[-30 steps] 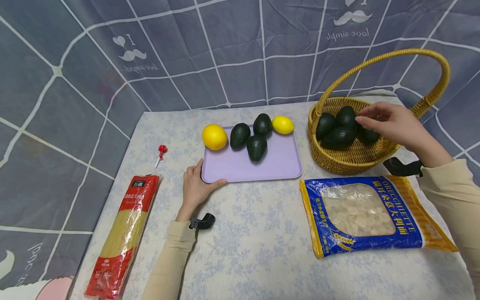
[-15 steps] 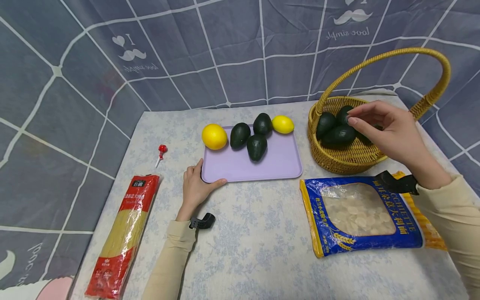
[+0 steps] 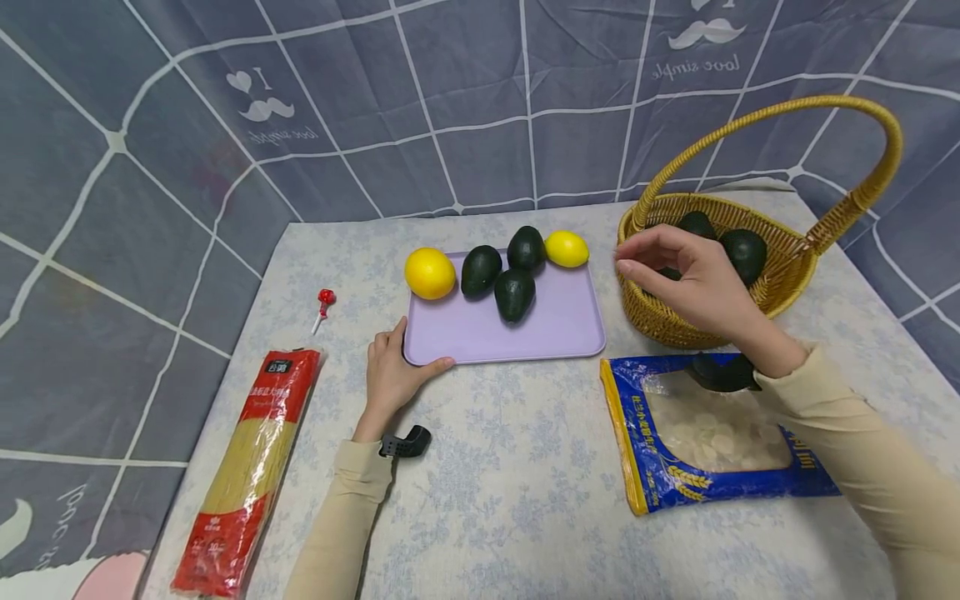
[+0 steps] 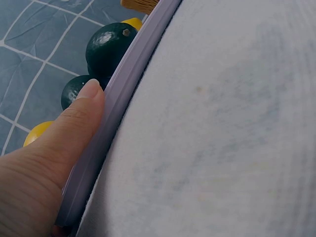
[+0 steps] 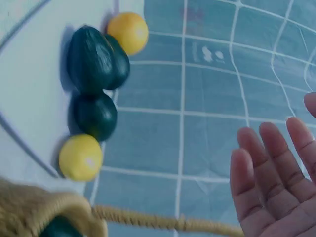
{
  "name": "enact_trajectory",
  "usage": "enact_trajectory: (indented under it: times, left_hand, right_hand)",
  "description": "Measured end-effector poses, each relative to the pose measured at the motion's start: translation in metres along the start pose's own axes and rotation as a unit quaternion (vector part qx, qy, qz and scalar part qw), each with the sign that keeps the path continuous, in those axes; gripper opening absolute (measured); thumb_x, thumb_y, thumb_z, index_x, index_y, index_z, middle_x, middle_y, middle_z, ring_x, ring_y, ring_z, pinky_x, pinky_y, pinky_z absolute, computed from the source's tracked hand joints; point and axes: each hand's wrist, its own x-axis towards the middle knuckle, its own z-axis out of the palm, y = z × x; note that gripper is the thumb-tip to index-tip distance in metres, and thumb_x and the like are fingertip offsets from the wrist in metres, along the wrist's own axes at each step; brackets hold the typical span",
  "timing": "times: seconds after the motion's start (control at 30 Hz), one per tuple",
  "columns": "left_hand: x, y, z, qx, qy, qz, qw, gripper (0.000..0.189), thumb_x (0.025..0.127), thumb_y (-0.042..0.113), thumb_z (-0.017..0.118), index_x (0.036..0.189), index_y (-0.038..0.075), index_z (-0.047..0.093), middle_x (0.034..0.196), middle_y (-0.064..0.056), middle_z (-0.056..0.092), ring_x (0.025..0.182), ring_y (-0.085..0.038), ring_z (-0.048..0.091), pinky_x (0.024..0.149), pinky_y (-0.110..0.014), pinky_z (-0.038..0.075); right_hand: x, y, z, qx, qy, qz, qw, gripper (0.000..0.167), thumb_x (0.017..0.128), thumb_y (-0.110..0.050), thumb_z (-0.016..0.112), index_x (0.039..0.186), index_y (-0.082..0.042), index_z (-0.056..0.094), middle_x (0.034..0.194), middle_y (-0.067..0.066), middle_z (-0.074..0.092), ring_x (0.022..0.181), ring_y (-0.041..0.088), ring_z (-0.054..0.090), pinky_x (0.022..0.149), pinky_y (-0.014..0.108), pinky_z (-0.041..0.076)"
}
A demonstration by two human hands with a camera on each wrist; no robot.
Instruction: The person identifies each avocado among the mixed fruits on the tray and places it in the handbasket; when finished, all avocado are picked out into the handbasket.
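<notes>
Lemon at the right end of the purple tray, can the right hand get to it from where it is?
Probably yes: the right hand looks empty over the basket's left side, and the head view shows nothing standing between it and the lemon.

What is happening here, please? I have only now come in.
A person's left hand has a grip on the near left corner of the purple tray, where three avocados and two yellow fruits sit toward the far side. The right hand hovers by the basket; its grip holds nothing. More avocados lie inside the basket. Nearer the person is a blue bag of pasta; to the left are a red bag of spaghetti and a lollipop.
</notes>
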Motion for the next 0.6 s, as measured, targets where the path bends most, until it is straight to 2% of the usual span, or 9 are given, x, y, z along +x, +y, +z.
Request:
enact_trajectory:
  times: [0.13, 0.33, 0.47, 0.6]
  left_hand:
    - [0.000, 0.001, 0.000, 0.000, -0.001, -0.002, 1.0000, 0.109, 0.066, 0.054, 0.081, 0.147, 0.001, 0.031, 0.114, -0.022, 0.043, 0.101, -0.034, 0.037, 0.081, -0.043, 0.033]
    - [0.001, 0.001, 0.000, -0.001, -0.003, -0.006, 1.0000, 0.108, 0.066, 0.054, 0.081, 0.147, 0.001, 0.031, 0.116, -0.022, 0.043, 0.104, -0.034, 0.037, 0.083, -0.043, 0.034]
    - [0.001, 0.001, 0.000, -0.004, -0.003, -0.007, 1.0000, 0.109, 0.066, 0.054, 0.081, 0.147, 0.001, 0.031, 0.117, -0.022, 0.043, 0.105, -0.034, 0.037, 0.085, -0.044, 0.034]
    - [0.000, 0.001, 0.000, -0.004, -0.004, -0.008, 1.0000, 0.109, 0.066, 0.054, 0.081, 0.147, 0.001, 0.031, 0.117, -0.022, 0.043, 0.105, -0.034, 0.037, 0.085, -0.043, 0.034]
  right_hand:
    - [0.009, 0.005, 0.015, -0.008, -0.014, 0.031, 0.9994, 0.020, 0.092, -0.014, 0.064, 0.110, -0.006, 0.066, 0.103, -0.001, 0.064, 0.089, 0.010, 0.058, 0.077, 0.021, 0.045]
    - [0.025, 0.010, 0.035, -0.004, -0.036, 0.069, 0.9970, 0.028, 0.092, -0.024, 0.064, 0.115, -0.007, 0.064, 0.110, 0.002, 0.063, 0.096, 0.014, 0.057, 0.077, 0.028, 0.044]
    - [0.036, 0.016, 0.049, 0.001, -0.065, 0.098, 0.9931, 0.037, 0.091, -0.032, 0.065, 0.119, -0.008, 0.062, 0.114, 0.003, 0.062, 0.099, 0.016, 0.057, 0.080, 0.034, 0.045]
    - [0.046, 0.024, 0.063, 0.000, -0.101, 0.126, 0.9869, 0.046, 0.090, -0.038, 0.064, 0.125, -0.008, 0.058, 0.120, 0.009, 0.059, 0.103, 0.023, 0.058, 0.084, 0.040, 0.045]
